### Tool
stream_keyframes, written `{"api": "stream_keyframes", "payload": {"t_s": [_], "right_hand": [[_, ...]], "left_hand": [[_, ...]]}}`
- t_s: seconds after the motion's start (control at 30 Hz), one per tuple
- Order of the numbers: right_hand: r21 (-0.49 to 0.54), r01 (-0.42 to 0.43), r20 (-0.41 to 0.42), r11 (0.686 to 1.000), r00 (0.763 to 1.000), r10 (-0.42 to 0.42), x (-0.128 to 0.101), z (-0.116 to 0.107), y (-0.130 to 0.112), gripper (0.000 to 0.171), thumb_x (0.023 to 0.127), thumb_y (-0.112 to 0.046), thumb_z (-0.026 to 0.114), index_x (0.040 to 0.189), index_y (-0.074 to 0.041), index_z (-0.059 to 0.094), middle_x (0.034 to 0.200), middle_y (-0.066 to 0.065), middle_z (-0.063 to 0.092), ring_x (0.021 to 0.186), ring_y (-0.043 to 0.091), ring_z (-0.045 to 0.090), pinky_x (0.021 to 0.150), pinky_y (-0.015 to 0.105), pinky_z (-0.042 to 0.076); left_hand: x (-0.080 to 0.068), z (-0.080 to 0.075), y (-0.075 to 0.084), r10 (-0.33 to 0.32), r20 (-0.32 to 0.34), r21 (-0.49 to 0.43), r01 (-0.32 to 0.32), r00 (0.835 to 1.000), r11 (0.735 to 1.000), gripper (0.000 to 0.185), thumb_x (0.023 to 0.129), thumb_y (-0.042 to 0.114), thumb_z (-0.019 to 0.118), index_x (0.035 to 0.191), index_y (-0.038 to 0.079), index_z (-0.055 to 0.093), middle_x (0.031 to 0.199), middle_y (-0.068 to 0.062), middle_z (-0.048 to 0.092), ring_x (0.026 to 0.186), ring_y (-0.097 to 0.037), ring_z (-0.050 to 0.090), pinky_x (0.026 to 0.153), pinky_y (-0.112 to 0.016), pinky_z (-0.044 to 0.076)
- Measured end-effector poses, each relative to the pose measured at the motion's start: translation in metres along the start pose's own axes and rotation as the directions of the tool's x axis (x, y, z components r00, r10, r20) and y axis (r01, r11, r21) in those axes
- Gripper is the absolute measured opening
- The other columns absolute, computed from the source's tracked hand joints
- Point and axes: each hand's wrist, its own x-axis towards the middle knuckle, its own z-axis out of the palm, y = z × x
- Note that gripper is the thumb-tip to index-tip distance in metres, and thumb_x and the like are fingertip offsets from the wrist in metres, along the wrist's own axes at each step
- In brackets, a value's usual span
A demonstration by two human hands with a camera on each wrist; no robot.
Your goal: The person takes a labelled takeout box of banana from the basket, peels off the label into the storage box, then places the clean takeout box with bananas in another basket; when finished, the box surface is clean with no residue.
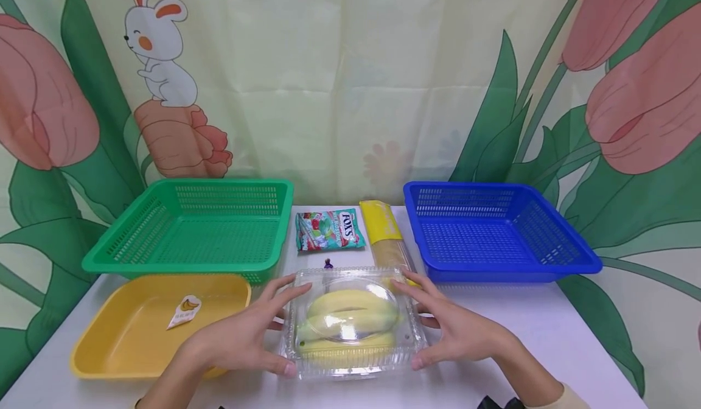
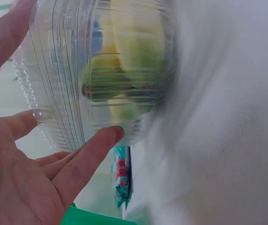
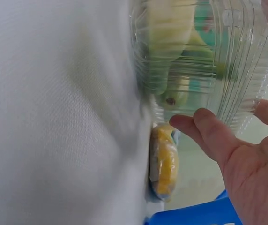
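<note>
A clear plastic clamshell box [image 1: 353, 372] with its lid down stands at the front middle of the white table. Through the lid show yellow bananas [image 1: 347, 321] with greenish ends. My left hand [image 1: 235, 336] grips the box's left side, thumb at the front corner and fingers toward the back. On the opposite side my right hand [image 1: 465, 327] holds it the same way. In the left wrist view, fingertips [image 2: 110, 136] touch the ribbed side wall. The right wrist view has fingers [image 3: 213, 131] against the other wall, near the box's bottom.
A green basket [image 1: 285, 232] stands back left, a blue basket [image 1: 509, 274] back right. The yellow tub [image 1: 115, 348] at front left holds a banana-printed wrapper [image 1: 185, 311]. Behind the box lie a Fox's candy bag [image 1: 330, 230], a yellow-topped packet [image 1: 381, 223] and a small purple item [image 1: 328, 264].
</note>
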Motion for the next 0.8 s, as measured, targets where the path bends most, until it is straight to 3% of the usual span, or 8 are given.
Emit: {"api": "stream_keyframes", "payload": {"t_s": [0.23, 0.43, 0.53, 0.67, 0.8], "right_hand": [[0.008, -0.017, -0.022, 1.0, 1.0, 0.017, -0.002, 0.001, -0.006, 0.112, 0.079, -0.022, 0.091, 0.165, -0.028, 0.021, 0.171, 0.012, -0.005, 0.142, 0.05, 0.04, 0.106, 0.048, 0.05], [-0.034, -0.001, -0.077, 0.999, 0.997, -0.002, -0.003, -0.004, -0.02, 0.111, 0.075, -0.024, 0.094, 0.164, -0.027, 0.027, 0.171, 0.005, 0.001, 0.148, 0.046, 0.029, 0.104, 0.04, 0.052], [-0.067, 0.05, -0.107, 0.997, 0.993, -0.057, -0.003, -0.01, -0.026, 0.113, 0.073, -0.025, 0.095, 0.164, -0.026, 0.028, 0.171, 0.005, 0.003, 0.147, 0.046, 0.031, 0.103, 0.037, 0.053], [-0.083, 0.093, -0.128, 0.992, 0.986, -0.103, 0.003, -0.015, -0.036, 0.113, 0.073, -0.027, 0.095, 0.164, -0.027, 0.027, 0.172, 0.004, 0.002, 0.146, 0.041, 0.036, 0.105, 0.037, 0.052], [-0.102, 0.128, -0.135, 0.987, 0.981, -0.141, 0.016, -0.02, -0.047, 0.112, 0.074, -0.03, 0.095, 0.164, -0.026, 0.028, 0.171, 0.001, 0.003, 0.147, 0.039, 0.037, 0.104, 0.044, 0.051]], "left_hand": [[-0.005, -0.001, 0.003, 0.011, -0.05, 0.033, -0.01, 0.999, 0.999, 0.106, 0.075, 0.047, 0.09, 0.16, 0.044, 0.026, 0.17, -0.005, 0.005, 0.119, -0.022, 0.06, 0.094, -0.041, 0.057], [-0.013, -0.007, 0.01, 0.083, -0.128, 0.052, -0.077, 0.988, 0.996, 0.103, 0.075, 0.05, 0.09, 0.159, 0.041, 0.031, 0.169, 0.0, 0.008, 0.115, -0.017, 0.06, 0.094, -0.038, 0.056], [-0.015, -0.011, 0.016, 0.17, -0.183, 0.077, -0.158, 0.968, 0.984, 0.102, 0.075, 0.05, 0.09, 0.159, 0.037, 0.034, 0.169, 0.0, 0.012, 0.111, -0.012, 0.06, 0.093, -0.033, 0.056], [-0.021, -0.019, 0.021, 0.284, -0.246, 0.119, -0.262, 0.927, 0.958, 0.1, 0.076, 0.041, 0.092, 0.158, 0.03, 0.037, 0.169, -0.003, 0.014, 0.107, -0.01, 0.062, 0.089, -0.03, 0.055], [-0.029, -0.029, 0.025, 0.339, -0.292, 0.142, -0.31, 0.894, 0.94, 0.101, 0.075, 0.031, 0.094, 0.158, 0.024, 0.037, 0.169, -0.006, 0.013, 0.117, -0.012, 0.058, 0.087, -0.03, 0.056]]}}
